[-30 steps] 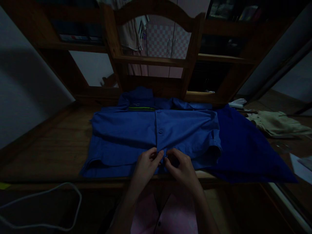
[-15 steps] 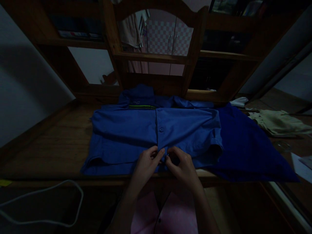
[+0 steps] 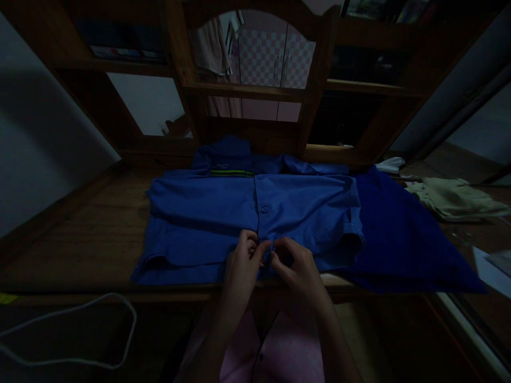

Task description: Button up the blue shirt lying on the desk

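1. Fabric of the blue shirt (image 3: 199,218) lies flat, front up, on the wooden table (image 3: 91,239), hem at the near edge, so its button strip faces the person.
2. Left hand (image 3: 243,260) pinches the strip's lower end, fingers curled tight on the cloth.
3. Right hand (image 3: 297,266) pinches the same spot from the other side, apparently keeping the 2 edges together.
4. 1 button (image 3: 264,209) sits just above both hands.
5. A darker blue cloth (image 3: 399,239) lies to the shirt's right.

Shirt (image 3: 199,223) lies on table (image 3: 91,239), garment (image 3: 455,198) to its right.
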Action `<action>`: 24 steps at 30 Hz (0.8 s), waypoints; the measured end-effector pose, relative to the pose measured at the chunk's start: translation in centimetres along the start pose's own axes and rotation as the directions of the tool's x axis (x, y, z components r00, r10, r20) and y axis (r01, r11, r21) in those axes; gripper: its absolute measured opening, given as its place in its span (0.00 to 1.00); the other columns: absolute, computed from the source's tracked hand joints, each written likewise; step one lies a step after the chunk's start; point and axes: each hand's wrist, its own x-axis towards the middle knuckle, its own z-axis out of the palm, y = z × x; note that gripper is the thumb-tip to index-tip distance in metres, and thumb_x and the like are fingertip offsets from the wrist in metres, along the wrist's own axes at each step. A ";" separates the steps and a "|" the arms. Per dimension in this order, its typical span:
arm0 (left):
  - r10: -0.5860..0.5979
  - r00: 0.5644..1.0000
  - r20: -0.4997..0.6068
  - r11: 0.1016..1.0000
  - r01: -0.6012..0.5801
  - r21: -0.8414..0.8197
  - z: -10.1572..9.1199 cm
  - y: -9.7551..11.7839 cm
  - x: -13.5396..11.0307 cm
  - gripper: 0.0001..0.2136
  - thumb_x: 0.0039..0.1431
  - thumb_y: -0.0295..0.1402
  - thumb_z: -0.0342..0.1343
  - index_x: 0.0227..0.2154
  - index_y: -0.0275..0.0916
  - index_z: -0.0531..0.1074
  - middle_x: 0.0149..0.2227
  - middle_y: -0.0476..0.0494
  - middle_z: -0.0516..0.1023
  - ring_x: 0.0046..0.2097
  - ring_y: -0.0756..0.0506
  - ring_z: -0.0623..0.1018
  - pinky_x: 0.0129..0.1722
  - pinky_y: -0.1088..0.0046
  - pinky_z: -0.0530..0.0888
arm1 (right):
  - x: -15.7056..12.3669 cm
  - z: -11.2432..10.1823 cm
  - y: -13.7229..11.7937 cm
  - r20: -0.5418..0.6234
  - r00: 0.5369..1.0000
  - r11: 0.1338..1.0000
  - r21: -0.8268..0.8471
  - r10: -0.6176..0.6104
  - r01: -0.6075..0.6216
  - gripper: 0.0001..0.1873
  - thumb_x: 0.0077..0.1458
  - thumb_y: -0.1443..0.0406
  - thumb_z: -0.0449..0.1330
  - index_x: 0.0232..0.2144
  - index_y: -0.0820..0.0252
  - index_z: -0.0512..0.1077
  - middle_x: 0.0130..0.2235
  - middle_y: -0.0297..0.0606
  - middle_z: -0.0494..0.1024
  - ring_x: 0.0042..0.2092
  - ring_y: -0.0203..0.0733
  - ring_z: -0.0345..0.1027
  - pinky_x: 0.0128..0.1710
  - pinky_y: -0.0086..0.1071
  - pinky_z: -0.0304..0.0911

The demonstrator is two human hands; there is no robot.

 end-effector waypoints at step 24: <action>0.184 0.963 0.198 0.982 -0.188 0.003 -1.3 0.2 0.3 0.13 0.60 0.36 0.51 0.46 0.44 0.72 0.45 0.44 0.71 0.39 0.49 0.74 0.35 0.77 0.73 | 0.1 0.0 0.0 -0.003 1.000 0.999 0.033 -0.008 0.008 0.05 0.59 0.67 0.55 0.37 0.58 0.69 0.34 0.33 0.73 0.35 0.36 0.66 0.34 0.27 0.59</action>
